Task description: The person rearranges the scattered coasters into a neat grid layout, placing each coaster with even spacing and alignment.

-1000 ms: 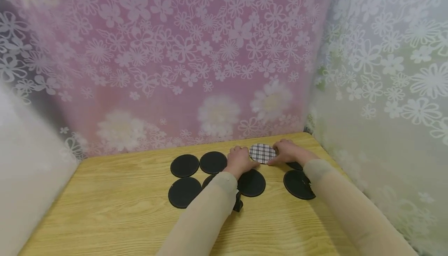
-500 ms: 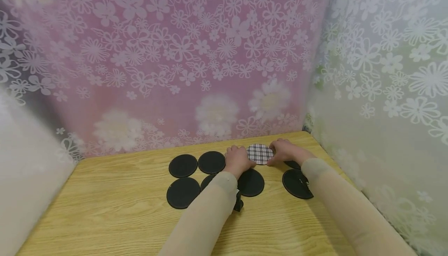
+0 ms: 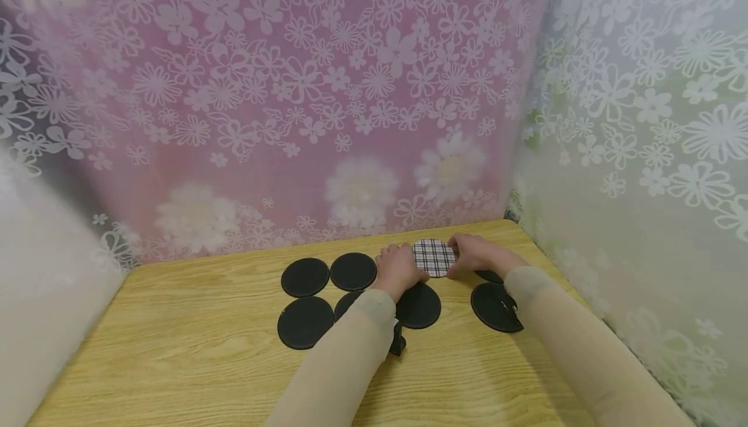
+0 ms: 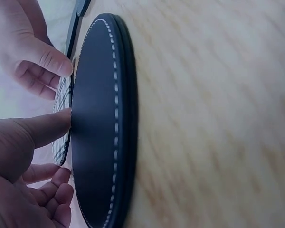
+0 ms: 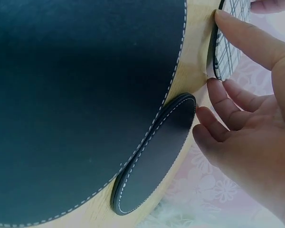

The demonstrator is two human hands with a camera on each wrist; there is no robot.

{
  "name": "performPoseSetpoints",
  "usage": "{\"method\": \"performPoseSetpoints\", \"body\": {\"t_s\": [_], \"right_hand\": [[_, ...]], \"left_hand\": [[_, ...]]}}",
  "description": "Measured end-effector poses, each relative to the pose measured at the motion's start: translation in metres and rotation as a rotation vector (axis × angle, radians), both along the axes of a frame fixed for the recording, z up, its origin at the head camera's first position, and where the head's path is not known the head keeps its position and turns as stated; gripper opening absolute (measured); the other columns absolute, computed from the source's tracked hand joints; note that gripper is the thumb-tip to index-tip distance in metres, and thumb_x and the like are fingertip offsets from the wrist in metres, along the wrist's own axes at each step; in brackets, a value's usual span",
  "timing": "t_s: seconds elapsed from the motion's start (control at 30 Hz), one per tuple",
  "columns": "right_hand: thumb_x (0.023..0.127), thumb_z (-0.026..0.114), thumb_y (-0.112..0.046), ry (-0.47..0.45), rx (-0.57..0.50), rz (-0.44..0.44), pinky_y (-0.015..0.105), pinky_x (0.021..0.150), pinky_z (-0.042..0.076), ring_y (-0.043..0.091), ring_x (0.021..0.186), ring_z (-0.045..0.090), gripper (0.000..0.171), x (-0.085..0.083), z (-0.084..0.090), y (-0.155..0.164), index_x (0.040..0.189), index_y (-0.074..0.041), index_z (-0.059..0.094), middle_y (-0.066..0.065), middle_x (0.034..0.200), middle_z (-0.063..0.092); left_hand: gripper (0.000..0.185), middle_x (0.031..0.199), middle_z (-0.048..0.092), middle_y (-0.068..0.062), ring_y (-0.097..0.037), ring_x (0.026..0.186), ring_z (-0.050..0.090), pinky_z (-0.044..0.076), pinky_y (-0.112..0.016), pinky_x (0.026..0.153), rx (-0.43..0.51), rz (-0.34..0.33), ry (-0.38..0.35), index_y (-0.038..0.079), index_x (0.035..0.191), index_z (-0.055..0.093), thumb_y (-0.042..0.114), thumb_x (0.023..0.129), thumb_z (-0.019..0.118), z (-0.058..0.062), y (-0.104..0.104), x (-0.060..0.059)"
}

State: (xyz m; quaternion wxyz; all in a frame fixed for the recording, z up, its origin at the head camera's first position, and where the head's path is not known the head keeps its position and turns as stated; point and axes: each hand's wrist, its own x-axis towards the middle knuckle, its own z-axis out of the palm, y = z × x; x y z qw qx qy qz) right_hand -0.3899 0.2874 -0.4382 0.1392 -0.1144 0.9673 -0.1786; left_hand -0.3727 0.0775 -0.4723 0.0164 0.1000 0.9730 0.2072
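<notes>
A round coaster with a plaid white-and-dark face [image 3: 434, 257] is near the back of the table, between both hands. My left hand [image 3: 397, 268] holds its left side, the thumb at the near rim and the fingers bent beside the edge. On the opposite side my right hand [image 3: 476, 252] grips the rim between thumb and fingertips. Seen edge-on in the left wrist view, the plaid coaster [image 4: 61, 97] shows a dark rim, just beyond a black coaster [image 4: 97, 123] with white stitching. In the right wrist view the thumb and fingertips meet the plaid coaster's edge [image 5: 228, 52].
Several black round coasters lie on the wooden table [image 3: 175, 349], among them one at back left [image 3: 305, 277] and one in front of the hands [image 3: 419, 305]. The right forearm partly covers another black coaster [image 3: 493, 307]. A pink floral curtain [image 3: 292, 122] hangs behind the table.
The head view has shifted slightly. Both hands stay at the plaid coaster's edges and have barely moved; the black coasters lie as before.
</notes>
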Motion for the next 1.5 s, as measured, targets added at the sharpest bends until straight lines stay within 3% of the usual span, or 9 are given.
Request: {"method": "performPoseSetpoints", "body": {"t_s": [0.37,0.5,0.73,0.9,1.2,1.5], "right_hand": [[0.091,0.094,-0.031,-0.007,-0.037,-0.038,0.05,0.097,0.055,0.031,0.108,0.066,0.086,-0.005,-0.011,-0.003,0.153,0.006,0.048,0.018,0.125,0.069],[0.091,0.094,-0.029,0.041,-0.074,-0.019,0.051,0.096,0.054,0.032,0.106,0.065,0.085,-0.005,-0.009,-0.004,0.154,0.006,0.048,0.017,0.12,0.067],[0.092,0.094,-0.028,0.08,-0.14,0.013,0.052,0.098,0.054,0.033,0.11,0.066,0.085,-0.007,-0.006,-0.014,0.155,0.005,0.047,0.02,0.126,0.066],[0.092,0.094,-0.029,0.104,-0.148,0.038,0.053,0.099,0.054,0.033,0.111,0.066,0.084,-0.01,-0.007,-0.024,0.154,0.004,0.049,0.019,0.125,0.068],[0.09,0.096,-0.027,0.097,-0.164,0.067,0.053,0.101,0.054,0.034,0.113,0.066,0.086,-0.012,-0.011,-0.042,0.153,0.007,0.049,0.017,0.12,0.068],[0.093,0.093,-0.026,0.09,-0.14,0.093,0.053,0.1,0.05,0.032,0.106,0.06,0.08,-0.013,-0.016,-0.057,0.151,0.01,0.051,0.015,0.114,0.068]], "left_hand": [[0.066,0.127,0.071,-0.015,-0.039,0.122,0.063,0.047,-0.057,0.11,0.025,0.01,0.019,0.006,0.139,0.068,0.04,0.09,0.095,0.0,-0.002,0.0],[0.069,0.133,0.069,-0.017,-0.04,0.127,0.062,0.046,-0.058,0.112,0.021,0.008,0.038,0.005,0.145,0.065,0.04,0.093,0.092,0.006,-0.007,-0.002],[0.075,0.139,0.068,-0.019,-0.041,0.132,0.061,0.047,-0.057,0.113,0.01,0.016,0.052,0.003,0.152,0.059,0.041,0.095,0.09,0.017,-0.02,-0.001],[0.082,0.145,0.065,-0.019,-0.04,0.136,0.059,0.044,-0.056,0.116,0.0,0.036,0.049,0.004,0.159,0.054,0.043,0.096,0.089,0.016,-0.031,-0.003],[0.075,0.14,0.068,-0.017,-0.039,0.133,0.061,0.045,-0.057,0.115,0.004,0.038,0.041,0.004,0.151,0.06,0.041,0.095,0.091,0.014,-0.052,-0.001],[0.075,0.139,0.066,-0.017,-0.039,0.132,0.059,0.044,-0.058,0.116,-0.018,0.06,0.03,0.004,0.149,0.062,0.043,0.093,0.092,0.007,-0.066,0.001]]}}
